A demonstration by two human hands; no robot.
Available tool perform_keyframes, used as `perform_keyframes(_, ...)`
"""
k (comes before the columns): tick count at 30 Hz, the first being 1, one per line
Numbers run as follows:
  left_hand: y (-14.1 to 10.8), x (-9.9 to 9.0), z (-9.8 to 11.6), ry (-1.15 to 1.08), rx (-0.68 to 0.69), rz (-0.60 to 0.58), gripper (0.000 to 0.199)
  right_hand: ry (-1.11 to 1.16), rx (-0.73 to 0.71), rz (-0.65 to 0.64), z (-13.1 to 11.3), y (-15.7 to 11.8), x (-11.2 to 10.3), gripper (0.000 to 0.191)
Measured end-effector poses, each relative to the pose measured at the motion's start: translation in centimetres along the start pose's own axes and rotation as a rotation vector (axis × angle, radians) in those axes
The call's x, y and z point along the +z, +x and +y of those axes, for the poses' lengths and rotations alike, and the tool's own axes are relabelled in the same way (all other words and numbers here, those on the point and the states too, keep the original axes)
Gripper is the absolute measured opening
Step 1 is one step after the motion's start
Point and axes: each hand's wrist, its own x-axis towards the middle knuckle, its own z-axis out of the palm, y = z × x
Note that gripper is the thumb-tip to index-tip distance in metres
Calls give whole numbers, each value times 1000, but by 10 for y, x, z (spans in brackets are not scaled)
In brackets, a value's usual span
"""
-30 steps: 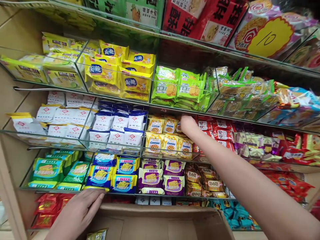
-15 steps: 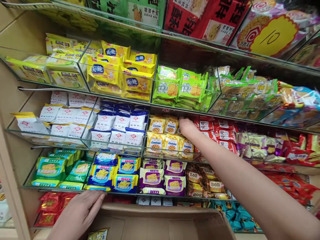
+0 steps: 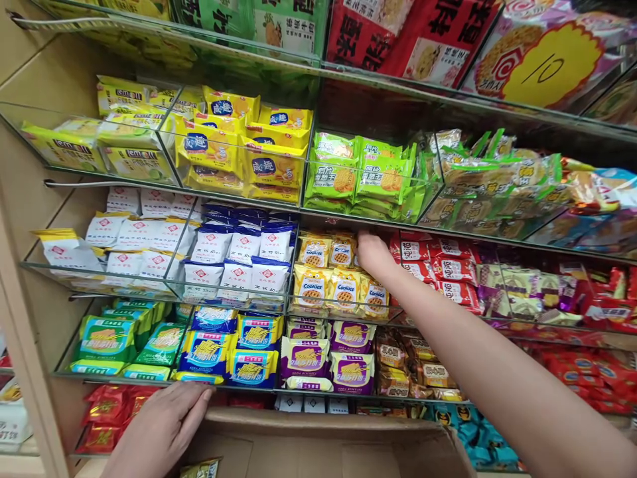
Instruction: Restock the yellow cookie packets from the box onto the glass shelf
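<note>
- Right hand (image 3: 374,257): reaching into the middle shelf row, at the right of the yellow cookie packets (image 3: 312,289). Fingers out of view, pointed into the back of the compartment; cannot tell how far open, or whether they have hold of a packet.
- Cookie packets: two visible tiers behind a clear front panel, the lower tier three across. Lettering reads "Cookies".
- Left hand (image 3: 158,428): back of hand up, at the far left corner of an open cardboard box (image 3: 308,451). Fingers close together, bent downward, thumb alongside; tips hidden, so grip on the box cannot be told. No packet visible in this hand.
- Box: below the shelves, in front of the lowest row. One gold packet (image 3: 200,469) in its near left part, partly cut off by the frame.
- Left of the cookies: white packets with blue tops (image 3: 240,245). Right of them, past the wrist: red packets (image 3: 452,269).
- Row beneath the cookies: purple packets (image 3: 304,358) and brown packets (image 3: 393,352). Row above: green packets (image 3: 381,176).
</note>
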Motion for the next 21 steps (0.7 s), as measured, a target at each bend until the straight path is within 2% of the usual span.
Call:
perform_keyframes(7,2,-6,4,-21,-1,-28,27,25,-45,-21,6,-1,2,19)
perform_keyframes(13,2,-3,2,8,22,27,26,39,-47,-28,6,-5,-2,24)
perform_keyframes(17,2,-4,3,-17,2,-24,26,63,-59,-34,7,-7,-1,23)
perform_keyframes(21,1,-5,4,-23,5,-7,24,100,-52,-9,10,-7,-1,20)
